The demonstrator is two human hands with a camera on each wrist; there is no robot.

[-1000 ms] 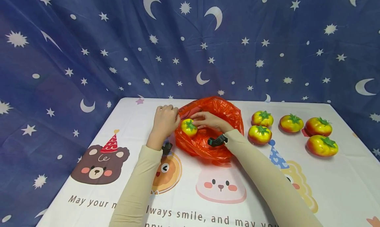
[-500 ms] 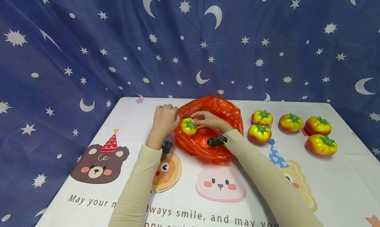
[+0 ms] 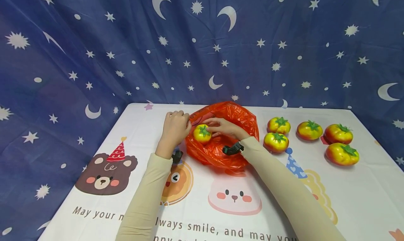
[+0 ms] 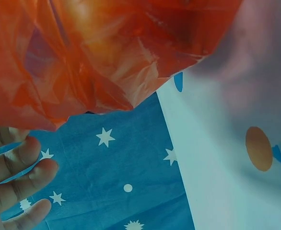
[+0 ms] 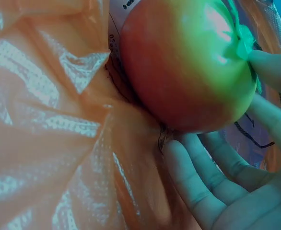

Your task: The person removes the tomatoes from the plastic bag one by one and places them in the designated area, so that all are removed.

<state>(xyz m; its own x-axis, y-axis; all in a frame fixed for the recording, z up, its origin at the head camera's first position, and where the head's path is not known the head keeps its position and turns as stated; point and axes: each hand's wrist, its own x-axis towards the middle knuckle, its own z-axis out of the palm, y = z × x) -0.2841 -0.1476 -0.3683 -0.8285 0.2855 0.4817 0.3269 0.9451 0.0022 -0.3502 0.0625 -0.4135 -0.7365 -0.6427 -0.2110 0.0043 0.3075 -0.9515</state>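
A red plastic bag [image 3: 235, 116] lies with its mouth spread in the middle of the table. My left hand [image 3: 176, 129] holds its left rim; in the left wrist view several fingertips [image 4: 42, 172] show below the bag [image 4: 111, 57]. Inside the bag's left side sits a yellow-red tomato [image 3: 201, 136] with green leaves. My right hand [image 3: 225, 127] reaches into the bag and grips this tomato [image 5: 183, 67]. In the right wrist view the thumb [image 5: 275, 69] touches it by the leaves, while the fingers curl beneath it.
To the right of the bag stand several more tomatoes, among them a near one [image 3: 276, 143] and a far-right one [image 3: 342, 154]. A white tablecloth [image 3: 372, 192] with printed animals covers the table. A blue star-patterned curtain [image 3: 189, 48] hangs behind.
The tomato in the bag and my right hand have shifted very slightly to the right. My left hand stays at the bag's rim.
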